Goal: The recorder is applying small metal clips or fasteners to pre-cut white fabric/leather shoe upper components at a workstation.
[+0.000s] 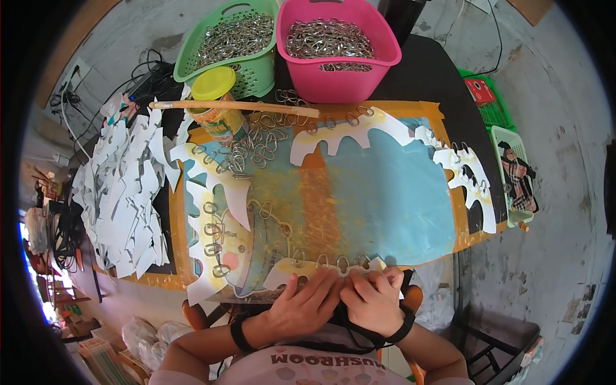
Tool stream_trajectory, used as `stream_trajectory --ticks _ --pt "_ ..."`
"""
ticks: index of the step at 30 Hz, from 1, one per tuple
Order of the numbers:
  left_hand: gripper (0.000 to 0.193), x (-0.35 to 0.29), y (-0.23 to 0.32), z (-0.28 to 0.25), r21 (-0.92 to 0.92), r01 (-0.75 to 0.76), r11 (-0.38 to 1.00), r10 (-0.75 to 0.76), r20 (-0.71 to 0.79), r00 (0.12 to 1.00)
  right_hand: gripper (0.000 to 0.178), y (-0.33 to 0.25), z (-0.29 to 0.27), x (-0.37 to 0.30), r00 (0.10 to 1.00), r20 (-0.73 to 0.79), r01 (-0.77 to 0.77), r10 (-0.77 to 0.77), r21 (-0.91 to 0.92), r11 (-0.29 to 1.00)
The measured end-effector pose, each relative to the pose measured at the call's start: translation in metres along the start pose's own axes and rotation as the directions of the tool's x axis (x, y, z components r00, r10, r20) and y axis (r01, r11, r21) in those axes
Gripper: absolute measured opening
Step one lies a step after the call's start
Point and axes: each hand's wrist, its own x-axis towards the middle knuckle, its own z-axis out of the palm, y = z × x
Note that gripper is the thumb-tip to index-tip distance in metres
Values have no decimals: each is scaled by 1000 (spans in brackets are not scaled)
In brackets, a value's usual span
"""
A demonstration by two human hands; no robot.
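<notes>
A white scalloped paper strip (282, 272) with yellowish patches lies along the table's near edge, several metal rings (323, 261) standing along its far side. My left hand (307, 300) is closed on the strip's middle; its fingers slant to the right and its little finger sticks out apart. Beside it, my right hand (374, 301) grips the strip toward its right end with bent fingers. The fingertips of both hands nearly meet. Both thumbs and the paper under the hands are hidden.
Other ringed strips lie at left (204, 256), far (340, 138) and right (478, 186). Loose rings (263, 144) surround a yellow-lidded jar (221, 122) with a brush (237, 106) across it. Behind stand green (263, 80) and pink (340, 80) ring baskets; white paper cutouts (125, 192) pile left.
</notes>
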Motion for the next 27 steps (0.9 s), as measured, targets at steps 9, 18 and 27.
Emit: stream_trajectory --ticks 9,18,27 --pt "33 10 -1 -5 -216 111 970 -117 -18 993 31 11 -21 26 933 -46 -343 357 193 919" --pt "43 36 -10 -8 -453 385 804 -404 58 913 22 9 -22 35 941 216 -325 261 365 872" --pt "20 44 -41 -33 -563 165 810 -115 124 986 31 8 -53 40 946 244 -320 215 580 750"
